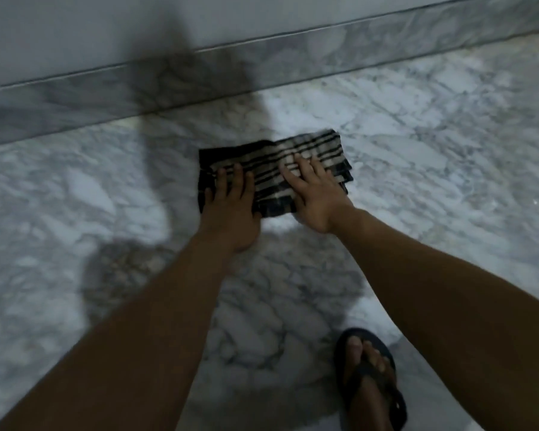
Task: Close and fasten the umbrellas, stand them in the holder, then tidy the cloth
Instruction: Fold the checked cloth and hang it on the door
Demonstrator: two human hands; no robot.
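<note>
A folded cloth (268, 157), striped in black and off-white, lies flat on the marble floor (417, 150) near the wall. My left hand (230, 209) rests palm down on its left part with the fingers spread. My right hand (314, 188) lies flat on its right part, fingers stretched forward over the stripes. Both hands press on the cloth without gripping it. No umbrella and no holder are in view.
A grey marble skirting (324, 48) runs along the wall just behind the cloth. My right foot in a dark flip-flop (367, 377) stands at the lower right. Shadows of my body fall across the floor and wall on the left.
</note>
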